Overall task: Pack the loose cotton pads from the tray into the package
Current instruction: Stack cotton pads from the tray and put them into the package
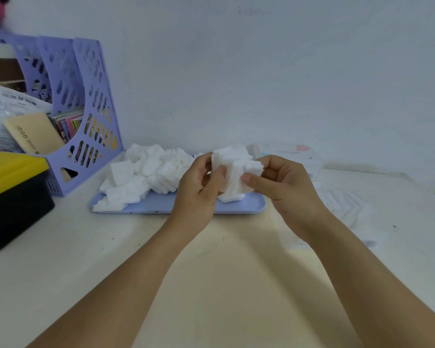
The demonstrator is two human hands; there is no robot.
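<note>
My left hand (199,189) and right hand (284,183) pinch a stack of cotton pads (234,172), frame centre; squaring step. Next: insert into package (289,156), right.

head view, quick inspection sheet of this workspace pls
surface: pale table, small dark specks
job's things: blue tray with heap of loose cotton pads; stack of pads lifted above tray; clear package flat at right
clutter: purple file rack, yellow-lidded black box, white box behind tray
grippers: left hand and right hand both pinch the stack
cables: nothing seen
surroundings: plain white wall
</note>
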